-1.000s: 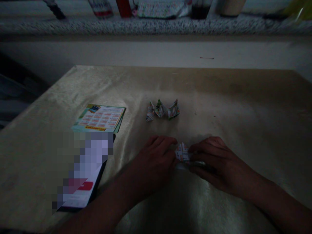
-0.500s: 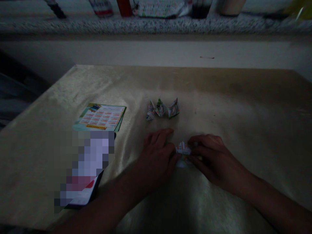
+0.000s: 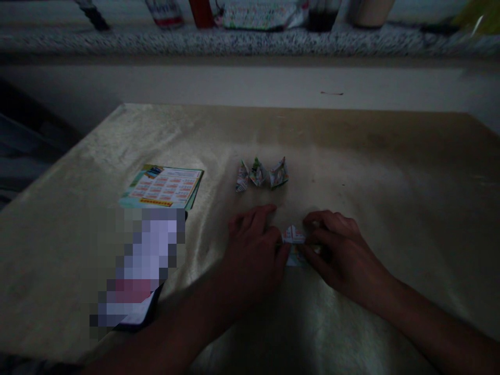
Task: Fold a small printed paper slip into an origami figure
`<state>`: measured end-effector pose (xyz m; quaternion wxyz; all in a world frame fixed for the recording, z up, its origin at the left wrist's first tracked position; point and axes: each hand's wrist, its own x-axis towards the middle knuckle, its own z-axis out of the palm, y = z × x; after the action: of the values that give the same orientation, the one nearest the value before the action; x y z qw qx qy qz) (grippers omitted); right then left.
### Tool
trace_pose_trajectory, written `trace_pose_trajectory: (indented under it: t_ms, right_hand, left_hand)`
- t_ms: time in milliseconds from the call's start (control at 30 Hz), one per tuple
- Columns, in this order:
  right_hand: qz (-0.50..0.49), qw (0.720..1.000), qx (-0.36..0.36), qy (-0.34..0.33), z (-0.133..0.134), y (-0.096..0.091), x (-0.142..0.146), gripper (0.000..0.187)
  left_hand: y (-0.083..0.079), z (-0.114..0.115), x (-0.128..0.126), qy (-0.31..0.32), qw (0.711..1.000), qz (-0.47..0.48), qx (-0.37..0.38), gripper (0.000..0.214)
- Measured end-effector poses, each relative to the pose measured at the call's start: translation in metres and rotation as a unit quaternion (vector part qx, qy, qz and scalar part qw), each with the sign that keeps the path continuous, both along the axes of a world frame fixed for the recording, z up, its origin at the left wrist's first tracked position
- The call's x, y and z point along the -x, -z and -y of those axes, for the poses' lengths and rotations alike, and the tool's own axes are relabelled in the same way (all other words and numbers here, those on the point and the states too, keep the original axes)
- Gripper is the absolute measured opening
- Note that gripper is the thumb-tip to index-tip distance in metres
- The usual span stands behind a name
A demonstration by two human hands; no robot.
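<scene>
Small folded printed paper piece [image 3: 295, 245] is held down on the glossy tan surface [image 3: 390, 172], between the two hands. Left hand [image 3: 253, 250] fingers are closed on its left edge, right hand [image 3: 339, 255] fingers on its right edge and top. Three folded printed paper shapes [image 3: 261, 174] are lined up just beyond; stack of printed leaflets [image 3: 162, 186] is seen well to the left.

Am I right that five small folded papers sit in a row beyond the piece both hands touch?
Not quite: the head view shows three small folded papers, not five, in a row beyond the piece that the left hand and right hand touch.
</scene>
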<state>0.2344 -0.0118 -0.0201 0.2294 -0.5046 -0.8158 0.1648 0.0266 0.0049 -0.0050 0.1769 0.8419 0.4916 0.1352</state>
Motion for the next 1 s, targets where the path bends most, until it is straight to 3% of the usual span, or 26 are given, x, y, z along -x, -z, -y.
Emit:
trace_pose_trajectory:
  t_ms: [267,567,733,1000]
  right_hand:
    - [0.003,0.999,-0.006,0.031,0.001,0.003,0.005,0.014]
    - [0.015,0.998,0.007,0.06,0.001,-0.002,0.003,0.009]
    - [0.016,0.997,0.029,0.069,0.0,-0.002,-0.013,0.007]
    - [-0.008,0.999,0.036,0.024,-0.004,0.003,-0.042,0.007]
  left_hand:
    - [0.0,0.002,0.001,-0.01,1.0,-0.003,-0.014,0.016]
    - [-0.001,-0.007,0.007,0.001,1.0,-0.005,0.001,0.019]
    - [-0.011,-0.014,0.016,-0.013,0.998,-0.037,0.049,0.015]
    - [-0.017,-0.018,0.028,-0.024,0.995,-0.047,0.084,0.007]
